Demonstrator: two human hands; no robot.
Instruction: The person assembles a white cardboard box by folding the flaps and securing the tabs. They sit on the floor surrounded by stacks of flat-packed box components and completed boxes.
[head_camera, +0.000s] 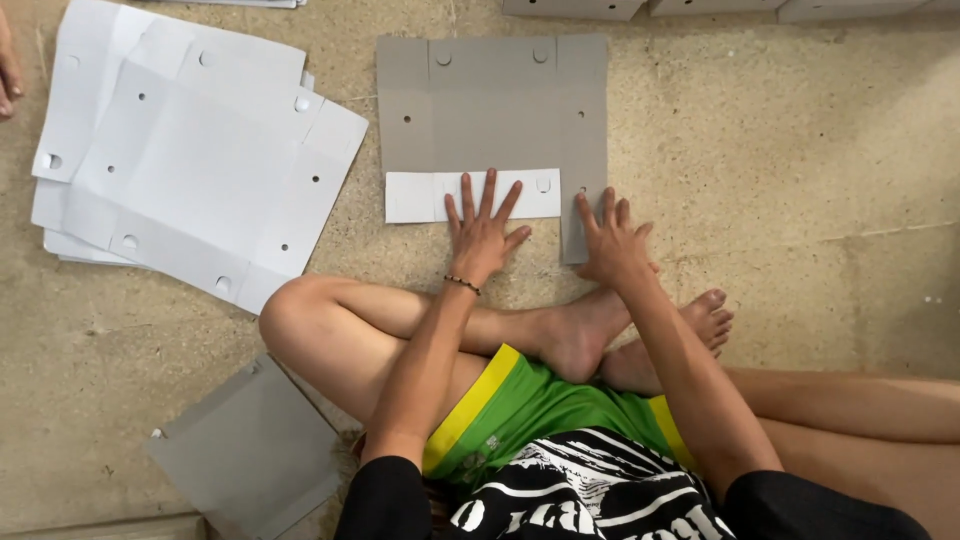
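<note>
Legs crossed on the floor (800, 200), grey cardboard sheet (490, 105) just past my feet. Left hand (482, 235) presses its folded white flap (415, 196), right hand (612, 245) its right edge, fingers spread flat. Looks light, stiff, bends at creases; grab edges.

A rough beige floor (800, 200) carries a grey cardboard blank (490, 105), stacked white blanks (190, 160) and, seemingly, a folded grey piece (250, 450).

A single camera sits on the person's head and looks almost straight down at the floor (800, 150) in front of the crossed legs. It is close: both forearms reach up from the bottom edge, and the lap fills the lower frame. No second view exists.
</note>
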